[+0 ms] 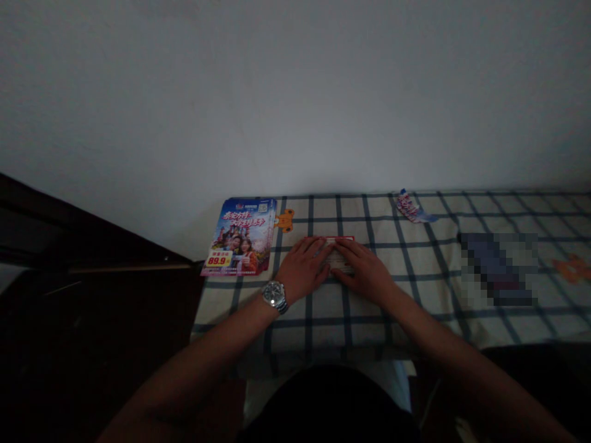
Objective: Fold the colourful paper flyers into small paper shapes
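Both hands rest on a small sheet of printed paper [340, 261], possibly a folded leaflet, with a red strip along its far edge. My left hand [303, 266] lies over its left part with the fingers stretched forward; a metal watch is on that wrist. Over the right part lies my right hand [362, 269], fingers extended and pointing inward, so that the fingertips of the two hands nearly meet. Much of the paper is hidden beneath them. Left of my left hand is a stack of colourful flyers [240, 237] with blue tops and printed pictures.
A checked cloth [323, 317] covers the table, which stands against a pale wall [295, 98]. A crumpled or torn piece of printed paper [410, 208] lies toward the back right. Farther right is a dark, pixelated object [498, 269]. The table's left edge borders a dark area.
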